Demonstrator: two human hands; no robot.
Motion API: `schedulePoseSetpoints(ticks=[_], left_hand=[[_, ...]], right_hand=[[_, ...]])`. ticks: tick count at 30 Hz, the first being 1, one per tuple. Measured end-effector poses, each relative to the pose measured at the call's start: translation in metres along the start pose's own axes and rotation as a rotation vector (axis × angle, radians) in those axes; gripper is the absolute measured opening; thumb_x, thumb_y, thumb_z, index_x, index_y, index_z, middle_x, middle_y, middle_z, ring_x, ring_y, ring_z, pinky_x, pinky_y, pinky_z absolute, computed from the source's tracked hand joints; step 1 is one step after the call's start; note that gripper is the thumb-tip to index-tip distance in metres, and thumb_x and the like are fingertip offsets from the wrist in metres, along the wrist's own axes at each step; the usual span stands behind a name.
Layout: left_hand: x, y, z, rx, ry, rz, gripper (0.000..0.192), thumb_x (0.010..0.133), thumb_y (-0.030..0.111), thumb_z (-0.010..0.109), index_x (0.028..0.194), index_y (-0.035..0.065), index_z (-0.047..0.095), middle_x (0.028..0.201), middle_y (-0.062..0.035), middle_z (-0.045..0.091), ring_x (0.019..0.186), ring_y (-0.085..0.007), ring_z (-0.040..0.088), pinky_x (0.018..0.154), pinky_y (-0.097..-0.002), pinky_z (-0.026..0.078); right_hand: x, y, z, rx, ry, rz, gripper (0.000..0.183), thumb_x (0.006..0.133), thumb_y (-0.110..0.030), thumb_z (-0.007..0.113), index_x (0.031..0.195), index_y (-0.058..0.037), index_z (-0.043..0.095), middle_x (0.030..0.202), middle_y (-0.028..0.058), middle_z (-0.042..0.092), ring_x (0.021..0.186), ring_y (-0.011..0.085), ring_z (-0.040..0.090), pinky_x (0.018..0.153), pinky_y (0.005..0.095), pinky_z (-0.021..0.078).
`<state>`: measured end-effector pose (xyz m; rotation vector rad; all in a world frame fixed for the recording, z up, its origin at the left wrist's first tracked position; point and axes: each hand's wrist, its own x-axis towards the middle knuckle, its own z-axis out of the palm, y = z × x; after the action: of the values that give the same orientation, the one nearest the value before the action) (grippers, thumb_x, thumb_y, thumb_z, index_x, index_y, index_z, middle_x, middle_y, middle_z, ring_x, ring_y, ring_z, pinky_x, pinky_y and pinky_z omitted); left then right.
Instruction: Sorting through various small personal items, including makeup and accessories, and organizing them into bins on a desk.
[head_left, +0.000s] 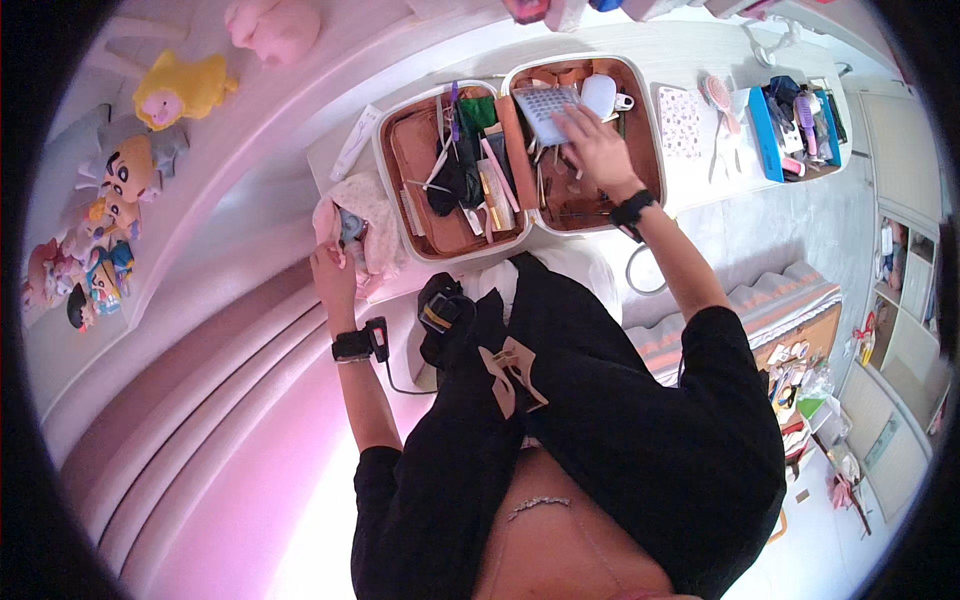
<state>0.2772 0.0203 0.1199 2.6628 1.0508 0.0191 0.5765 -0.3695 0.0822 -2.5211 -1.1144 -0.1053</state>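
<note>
My left hand (334, 277) pinches the edge of a pale pink patterned cloth pouch (381, 225); its mouth gapes and something bluish shows inside. My right hand (600, 150) grips the near right end of a translucent gridded plastic case (541, 112), held over the right half of an opened cosmetic case (646, 97) with brown lining. Beside the gridded case rests a white rounded box (599, 96). The cosmetic case's left half holds a black cloth item (444, 187), a green packet (478, 112) and several slim tubes. The gridded case hides part of the right half.
A white box (355, 142) lies left of the cosmetic case. To the right are a patterned card (679, 124), a pink hairbrush (718, 94) and a blue organizer (765, 139) full of small items. Plush toys and figurines (124, 176) line a left shelf. A white ring (646, 270) is near the table's front edge.
</note>
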Motion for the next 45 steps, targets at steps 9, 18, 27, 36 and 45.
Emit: schedulePoseSetpoints(ticks=[9, 18, 27, 36, 45], left_hand=[[0.004, 0.005, 0.015, 0.025, 0.016, -0.097, 0.039, 0.077, 0.012, 0.062, 0.114, 0.0072, 0.050, 0.105, -0.0195, 0.051, 0.096, -0.0359, 0.054, 0.082, -0.0447, 0.044], [0.006, -0.002, 0.013, 0.002, 0.079, 0.005, 0.035, 0.071, 0.014, 0.066, 0.103, 0.0030, 0.055, 0.092, -0.0171, 0.057, 0.088, -0.0334, 0.055, 0.078, -0.0425, 0.045], [-0.002, 0.004, 0.009, -0.068, 0.143, 0.007, 0.037, 0.070, 0.012, 0.067, 0.103, 0.0021, 0.054, 0.090, -0.0148, 0.056, 0.087, -0.0312, 0.053, 0.076, -0.0403, 0.046], [-0.004, -0.007, 0.010, -0.079, 0.108, 0.002, 0.036, 0.070, 0.011, 0.065, 0.103, 0.0016, 0.055, 0.093, -0.0146, 0.058, 0.090, -0.0313, 0.054, 0.078, -0.0413, 0.045], [0.002, -0.009, 0.021, -0.024, 0.104, 0.012, 0.032, 0.071, 0.013, 0.066, 0.100, 0.0027, 0.056, 0.089, -0.0135, 0.057, 0.087, -0.0303, 0.055, 0.076, -0.0404, 0.045]], right_hand=[[-0.044, 0.006, -0.087, 0.110, 0.076, 0.112, 0.056, 0.075, -0.006, 0.064, 0.128, -0.0201, 0.052, 0.118, 0.0116, 0.056, 0.103, 0.0271, 0.057, 0.082, 0.0357, 0.0506], [-0.069, -0.010, -0.063, 0.050, -0.259, -0.080, 0.046, 0.076, -0.013, 0.062, 0.122, -0.0156, 0.056, 0.124, 0.0120, 0.052, 0.112, 0.0300, 0.050, 0.096, 0.0387, 0.0408], [0.060, -0.005, 0.051, 0.294, 0.040, 0.021, 0.038, 0.080, -0.009, 0.055, 0.118, -0.0056, 0.052, 0.117, 0.0135, 0.054, 0.111, 0.0308, 0.051, 0.090, 0.0407, 0.0448], [0.057, 0.008, 0.069, 0.206, -0.146, 0.128, 0.038, 0.072, -0.017, 0.066, 0.109, -0.0134, 0.056, 0.107, 0.0184, 0.048, 0.103, 0.0377, 0.052, 0.080, 0.0470, 0.0493], [0.036, -0.005, 0.063, 0.223, -0.346, 0.169, 0.044, 0.070, -0.016, 0.071, 0.111, -0.0136, 0.055, 0.106, 0.0191, 0.053, 0.100, 0.0392, 0.055, 0.085, 0.0460, 0.0473]])
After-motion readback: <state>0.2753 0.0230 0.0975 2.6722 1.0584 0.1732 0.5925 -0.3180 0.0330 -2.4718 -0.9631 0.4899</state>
